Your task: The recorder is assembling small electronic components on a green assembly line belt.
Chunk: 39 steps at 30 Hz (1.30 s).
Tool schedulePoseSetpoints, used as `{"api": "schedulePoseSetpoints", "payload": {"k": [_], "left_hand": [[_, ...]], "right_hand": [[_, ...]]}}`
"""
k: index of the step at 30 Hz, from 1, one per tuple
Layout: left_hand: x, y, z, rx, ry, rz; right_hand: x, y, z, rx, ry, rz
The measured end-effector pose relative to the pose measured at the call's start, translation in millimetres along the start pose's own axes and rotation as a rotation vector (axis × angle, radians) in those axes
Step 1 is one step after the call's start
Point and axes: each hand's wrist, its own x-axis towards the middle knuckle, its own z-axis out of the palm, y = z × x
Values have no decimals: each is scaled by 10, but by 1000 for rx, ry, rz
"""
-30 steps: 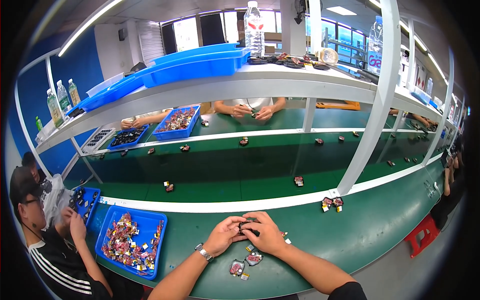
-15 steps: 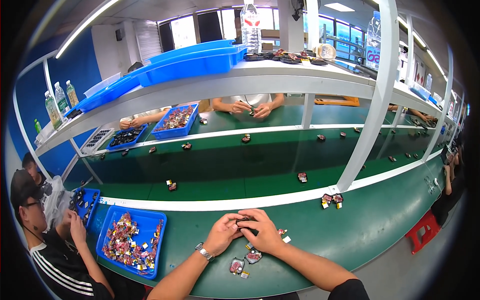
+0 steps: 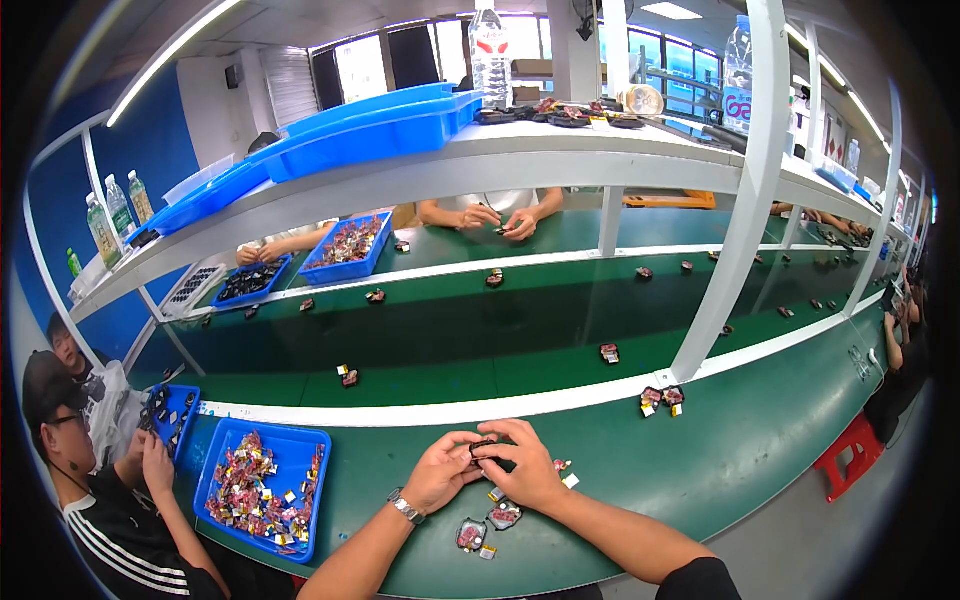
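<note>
I hold a small dark part [image 3: 487, 452] between both my hands, just above the near edge of the green desk [image 3: 760, 440]. My left hand [image 3: 443, 470] is closed around its left end, and my right hand [image 3: 525, 462] pinches the right end, fingers curled over it. What exactly I do to it is hidden by my fingers.

Judging by what lies around, I am partway through: two finished-looking pieces [image 3: 487, 527] with red and dark parts lie on the desk just near my wrists, and a few small yellow and white bits [image 3: 565, 472] sit right of my right hand. The blue tray [image 3: 310, 485] to my left is heaped with more loose pieces, so plenty seems left to do.

Against the earlier frame little differs: my hands remain together at the same spot on the desk, the grip only slightly turned, and the pieces near my wrists lie as before.
</note>
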Motion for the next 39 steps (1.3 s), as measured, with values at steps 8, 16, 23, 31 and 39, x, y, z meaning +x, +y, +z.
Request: {"api": "schedulePoseSetpoints", "payload": {"k": [8, 16, 23, 31, 39], "left_hand": [[-18, -30, 24, -14, 59, 74], [-14, -3, 77, 12, 103, 25], [-23, 16, 76, 11, 127, -5], [20, -7, 99, 32, 118, -23], [-56, 4, 69, 84, 158, 6]], "right_hand": [[51, -66, 24, 48, -78, 29], [131, -57, -6, -154, 47, -142], [107, -87, 3, -215, -13, -170], [56, -73, 15, -364, 17, -143], [88, -80, 113, -329, 31, -168]]}}
